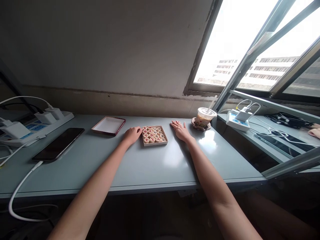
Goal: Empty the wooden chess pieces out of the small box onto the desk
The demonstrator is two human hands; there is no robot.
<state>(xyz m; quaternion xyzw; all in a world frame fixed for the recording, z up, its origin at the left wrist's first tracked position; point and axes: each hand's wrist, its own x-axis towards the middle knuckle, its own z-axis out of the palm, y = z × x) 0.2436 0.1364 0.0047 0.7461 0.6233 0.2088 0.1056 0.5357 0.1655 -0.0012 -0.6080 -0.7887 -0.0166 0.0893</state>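
Observation:
On the desk, an open shallow box (155, 144) holds rows of round wooden Chinese chess pieces (152, 135), some with red characters and some with dark ones. My left hand (132, 136) rests on the desk at the box's left edge with its fingers curled in. Whether it touches the box, and whether anything is inside the fingers, is hidden. To the right of the box, a short gap away, my right hand (181, 130) lies flat on the desk, fingers stretched out and holding nothing. The box lid (108, 125), dark red outside and white inside, lies upturned to the left.
A lidded drink cup (203, 118) with a straw stands behind my right hand. At the left are a charging phone (60, 144) and a power strip (37, 128). Another strip (237, 120) and cables sit beyond the metal post. Another person's hand (314, 132) shows at far right.

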